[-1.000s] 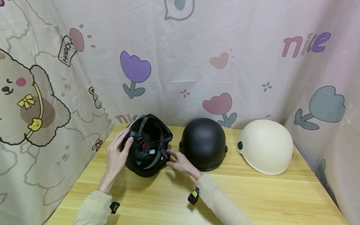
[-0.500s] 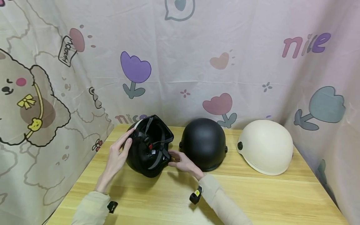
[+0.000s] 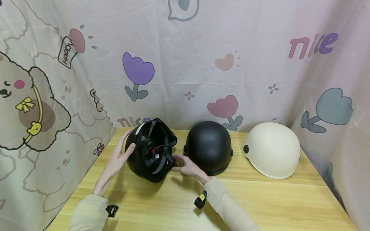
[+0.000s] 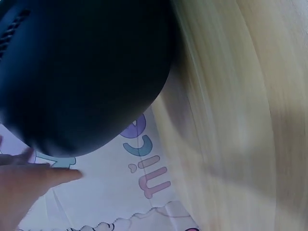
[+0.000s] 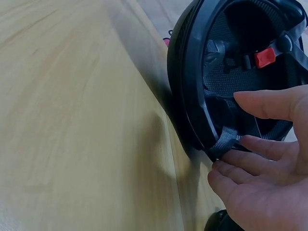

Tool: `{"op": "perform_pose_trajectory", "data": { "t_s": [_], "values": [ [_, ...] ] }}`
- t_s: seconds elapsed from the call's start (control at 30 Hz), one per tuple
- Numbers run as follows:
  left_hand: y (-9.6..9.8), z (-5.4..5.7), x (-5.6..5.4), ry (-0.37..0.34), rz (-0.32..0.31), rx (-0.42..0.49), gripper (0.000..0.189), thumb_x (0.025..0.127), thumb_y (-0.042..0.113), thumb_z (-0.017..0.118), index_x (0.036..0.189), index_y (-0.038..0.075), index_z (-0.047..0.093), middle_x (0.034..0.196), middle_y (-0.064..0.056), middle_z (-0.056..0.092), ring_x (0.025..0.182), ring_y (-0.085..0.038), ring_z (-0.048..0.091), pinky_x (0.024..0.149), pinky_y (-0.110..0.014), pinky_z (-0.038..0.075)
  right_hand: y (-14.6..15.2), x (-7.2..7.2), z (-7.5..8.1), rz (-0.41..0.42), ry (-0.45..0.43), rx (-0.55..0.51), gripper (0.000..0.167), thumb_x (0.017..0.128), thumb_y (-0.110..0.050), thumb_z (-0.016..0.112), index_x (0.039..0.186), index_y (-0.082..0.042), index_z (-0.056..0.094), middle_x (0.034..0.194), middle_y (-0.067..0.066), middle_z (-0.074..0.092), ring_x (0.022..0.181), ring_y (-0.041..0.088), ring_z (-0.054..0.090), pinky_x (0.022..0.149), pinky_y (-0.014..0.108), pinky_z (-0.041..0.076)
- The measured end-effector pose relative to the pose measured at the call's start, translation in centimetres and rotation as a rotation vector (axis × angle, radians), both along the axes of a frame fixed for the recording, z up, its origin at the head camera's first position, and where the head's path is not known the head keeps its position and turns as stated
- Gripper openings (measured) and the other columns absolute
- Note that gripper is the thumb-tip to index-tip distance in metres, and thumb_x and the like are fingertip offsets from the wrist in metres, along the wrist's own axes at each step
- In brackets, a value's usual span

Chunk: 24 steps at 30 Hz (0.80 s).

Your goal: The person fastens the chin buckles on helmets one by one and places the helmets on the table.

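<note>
A black helmet (image 3: 138, 160) lies tipped at the left of the table, its opening turned right and towards me. Inside show dark padding, grey straps and a red buckle (image 5: 264, 57). At its left side is my left hand (image 3: 117, 158), fingers spread and thumb near the shell; in the left wrist view the smooth shell (image 4: 91, 77) fills the upper left above the hand. My right hand (image 3: 188, 166) is at the helmet's lower right edge. In the right wrist view its extended fingers touch the rim by a strap, with the thumb apart over the opening.
A matte black helmet (image 3: 208, 147) stands upright just right of my right hand. Farther right sits a cream helmet (image 3: 273, 150). The wooden table (image 3: 162, 208) meets a printed cloth (image 3: 185, 64) at its back and sides.
The tipped black helmet has turned to the right, showing more of its outer shell on the left. My left hand has shifted left and spread its fingers wider; my right hand stays at the rim.
</note>
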<state>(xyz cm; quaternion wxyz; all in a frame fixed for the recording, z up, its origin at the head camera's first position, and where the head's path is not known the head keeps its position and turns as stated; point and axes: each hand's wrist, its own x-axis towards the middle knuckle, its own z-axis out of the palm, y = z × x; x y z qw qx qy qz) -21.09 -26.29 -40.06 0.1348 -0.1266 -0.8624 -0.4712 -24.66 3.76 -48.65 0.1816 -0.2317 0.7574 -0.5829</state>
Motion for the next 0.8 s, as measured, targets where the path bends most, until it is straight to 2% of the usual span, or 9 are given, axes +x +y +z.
{"op": "perform_pose_trajectory", "data": {
  "t_s": [0.07, 0.13, 0.23, 0.5, 0.8],
  "values": [
    [-0.08, 0.00, 0.00, -0.046, -0.023, -0.005, 0.062, 0.107, 0.026, 0.050, 0.162, 0.028, 0.021, 0.169, -0.012, 0.018, 0.156, -0.036, 0.013, 0.120, -0.063, 0.015, -0.01, -0.08, -0.03, 0.002, -0.004, -0.002, 0.062, 0.095, -0.012, 0.067, 0.151, -0.003, 0.042, 0.155, 0.017, 0.047, 0.145, 0.035, 0.043, 0.120, 0.051, 0.034],
    [-0.08, -0.06, -0.04, -0.067, -0.036, -0.010, 0.061, 0.107, 0.027, 0.048, 0.162, 0.026, 0.021, 0.170, -0.015, 0.012, 0.157, -0.039, 0.008, 0.120, -0.068, 0.012, -0.01, -0.12, -0.03, 0.002, -0.009, -0.001, 0.062, 0.094, -0.013, 0.067, 0.151, -0.003, 0.043, 0.155, 0.017, 0.047, 0.145, 0.034, 0.043, 0.120, 0.051, 0.034],
    [-0.02, -0.20, -0.18, -0.059, -0.027, -0.032, 0.057, 0.108, 0.027, 0.046, 0.161, 0.022, 0.027, 0.170, -0.019, 0.009, 0.156, -0.044, 0.007, 0.119, -0.071, 0.012, 0.01, -0.16, -0.04, 0.005, -0.022, -0.009, 0.062, 0.094, -0.013, 0.068, 0.151, -0.003, 0.044, 0.155, 0.017, 0.048, 0.145, 0.034, 0.043, 0.120, 0.051, 0.034],
    [0.02, -0.23, -0.24, -0.014, 0.016, -0.073, 0.052, 0.109, 0.028, 0.041, 0.159, 0.018, 0.031, 0.167, -0.024, 0.016, 0.153, -0.048, 0.013, 0.116, -0.073, 0.015, 0.08, -0.30, -0.02, 0.034, -0.036, -0.034, 0.061, 0.094, -0.012, 0.068, 0.149, -0.002, 0.045, 0.153, 0.019, 0.049, 0.145, 0.035, 0.044, 0.120, 0.052, 0.034],
    [-0.22, -0.36, -0.15, 0.010, 0.043, -0.102, 0.053, 0.107, 0.029, 0.047, 0.158, 0.020, 0.035, 0.164, -0.024, 0.024, 0.150, -0.050, 0.019, 0.114, -0.073, 0.018, 0.15, -0.51, -0.19, 0.043, -0.098, -0.046, 0.064, 0.095, -0.012, 0.067, 0.152, -0.002, 0.040, 0.154, 0.019, 0.047, 0.146, 0.035, 0.042, 0.119, 0.051, 0.035]
  ]
}}
